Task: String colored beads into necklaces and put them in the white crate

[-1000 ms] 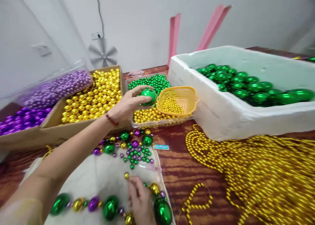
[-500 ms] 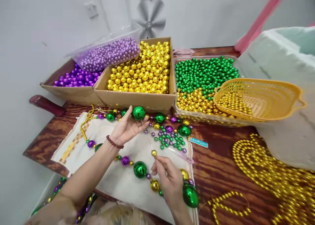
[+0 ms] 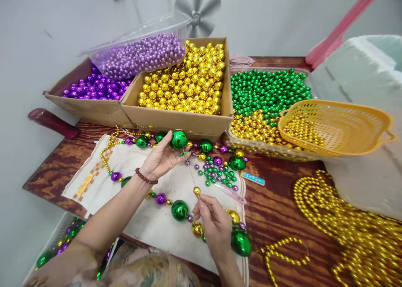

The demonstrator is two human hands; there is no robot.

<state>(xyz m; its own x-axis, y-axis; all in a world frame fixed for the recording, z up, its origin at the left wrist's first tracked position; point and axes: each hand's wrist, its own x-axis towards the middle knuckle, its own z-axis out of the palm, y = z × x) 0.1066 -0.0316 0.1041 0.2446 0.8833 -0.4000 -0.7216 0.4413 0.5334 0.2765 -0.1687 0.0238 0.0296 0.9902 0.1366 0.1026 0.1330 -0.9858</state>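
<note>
My left hand (image 3: 161,156) holds a large shiny green bead (image 3: 178,139) between thumb and fingers, palm turned up. From that bead a thin string (image 3: 190,168) runs down to a small gold bead (image 3: 197,190). Just below the gold bead, my right hand (image 3: 215,220) pinches the string with thumb and forefinger. A strand of mixed beads with a big green one (image 3: 180,210) passes beside and under my right hand on the white cloth (image 3: 150,241). Small loose green and purple beads (image 3: 216,172) lie near both hands.
Behind stand a cardboard box (image 3: 176,120) of gold and purple beads, a tilted clear tub (image 3: 143,55) of light purple beads, and a clear tray (image 3: 264,150) of green and gold ones. A yellow basket (image 3: 345,130) rests on the tray. Gold strands (image 3: 348,232) lie right.
The camera view has shifted a little, so the boxes appear higher. Both hands keep nearly the same pose, with the string and gold bead still between them.
</note>
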